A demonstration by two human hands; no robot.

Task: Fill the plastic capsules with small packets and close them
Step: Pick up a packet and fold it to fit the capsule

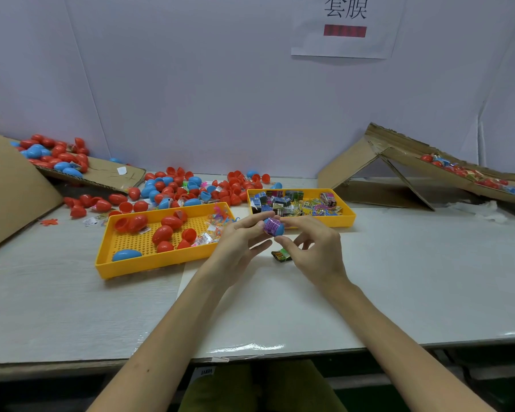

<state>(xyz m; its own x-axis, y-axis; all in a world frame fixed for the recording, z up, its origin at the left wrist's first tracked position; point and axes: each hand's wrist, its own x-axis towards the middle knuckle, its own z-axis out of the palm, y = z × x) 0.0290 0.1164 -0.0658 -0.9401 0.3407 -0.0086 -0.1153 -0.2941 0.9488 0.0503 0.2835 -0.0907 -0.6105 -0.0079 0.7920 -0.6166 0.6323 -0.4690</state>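
Head view: seating a packet in a capsule.
The left hand [241,237] grips the blue plastic capsule half [277,229], held just in front of the yellow plastic tray of packets [333,221]. The right hand [313,248] pinches the small purple foil packet [271,225] at its mouth. Every corner should probably be tucked below the rim before capping.

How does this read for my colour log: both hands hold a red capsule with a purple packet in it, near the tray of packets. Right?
No: the capsule is blue, not red. The head view shows the left hand and right hand holding it with a purple packet in it, near the tray of packets.
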